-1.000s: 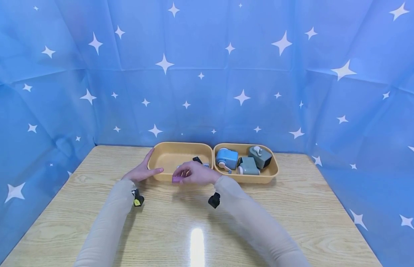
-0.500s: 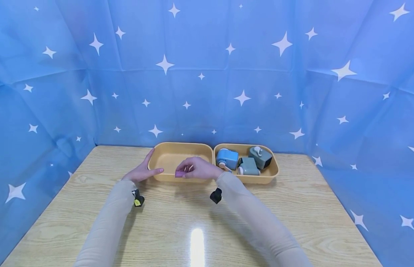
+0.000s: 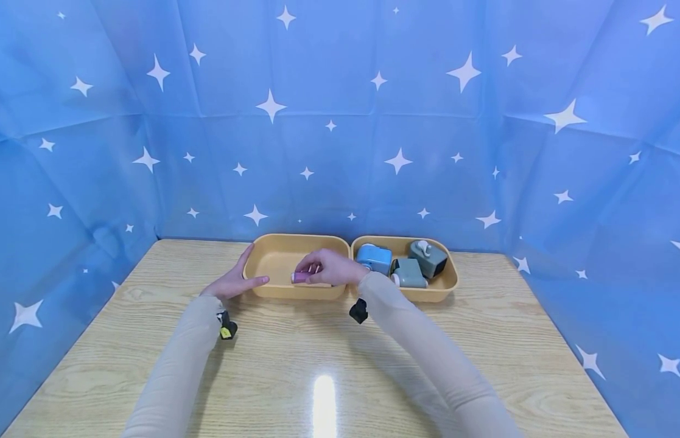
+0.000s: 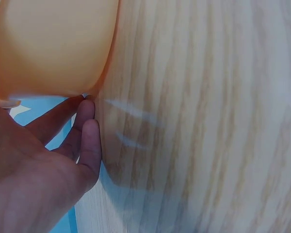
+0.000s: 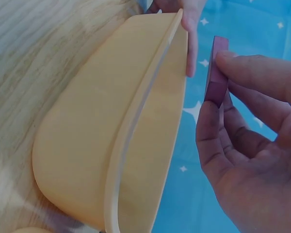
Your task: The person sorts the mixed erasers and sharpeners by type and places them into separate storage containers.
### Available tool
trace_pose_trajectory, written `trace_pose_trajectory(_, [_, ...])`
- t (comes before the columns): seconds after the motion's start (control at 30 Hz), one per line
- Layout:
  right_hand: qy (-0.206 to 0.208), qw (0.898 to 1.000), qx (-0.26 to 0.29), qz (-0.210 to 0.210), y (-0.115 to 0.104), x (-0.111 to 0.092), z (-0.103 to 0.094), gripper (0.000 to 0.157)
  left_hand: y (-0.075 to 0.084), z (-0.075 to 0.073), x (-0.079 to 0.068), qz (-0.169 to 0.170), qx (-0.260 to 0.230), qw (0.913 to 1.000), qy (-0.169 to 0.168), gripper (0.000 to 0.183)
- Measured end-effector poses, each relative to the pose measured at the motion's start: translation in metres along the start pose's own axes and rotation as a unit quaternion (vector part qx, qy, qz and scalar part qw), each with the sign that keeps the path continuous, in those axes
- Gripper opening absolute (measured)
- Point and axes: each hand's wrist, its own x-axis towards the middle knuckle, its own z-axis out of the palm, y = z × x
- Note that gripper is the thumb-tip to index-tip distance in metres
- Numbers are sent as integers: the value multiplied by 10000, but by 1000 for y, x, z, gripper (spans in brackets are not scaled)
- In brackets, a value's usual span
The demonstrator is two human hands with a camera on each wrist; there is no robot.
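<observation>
A small flat-sided purple block (image 3: 301, 277) is pinched between the thumb and fingers of my right hand (image 3: 331, 267). It hangs above the left tan bin (image 3: 271, 291); in the right wrist view the block (image 5: 217, 73) is tilted and clear of the rim. My left hand (image 3: 232, 283) holds the left end of that bin. Its thumb lies over the front rim, and its curled fingers rest against the outer wall, as the left wrist view shows. The right part of the bin's inside is hidden behind my right hand.
A second tan bin (image 3: 435, 295) touches the first on its right. Inside are a blue boxy object (image 3: 374, 258) and two grey-green ones, the front one (image 3: 410, 274) and the rear one (image 3: 427, 258), which has a white crank-like part. A blue starry curtain (image 3: 329, 201) hangs close behind.
My right hand has carried the purple block up and away, from the front rim to over the left bin, hiding the small items there. My left hand has stayed put.
</observation>
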Motion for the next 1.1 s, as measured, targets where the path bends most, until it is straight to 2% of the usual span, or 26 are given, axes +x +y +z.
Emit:
trace_pose_trajectory(0.17, [-66,10000,-3,0,1,3,-3,21,-1,1,1,-127,-24,9999,-7,109])
trace_pose_trajectory(0.7, [-81,9981,55,604,7,18,-19,22,2,0,-1,-90,-48,9999,-22,107])
trace_pose_trajectory(1.1, [-24,9976,-54,690,26,37,-23,24,1,0,-1,-14,-87,9999,-66,106])
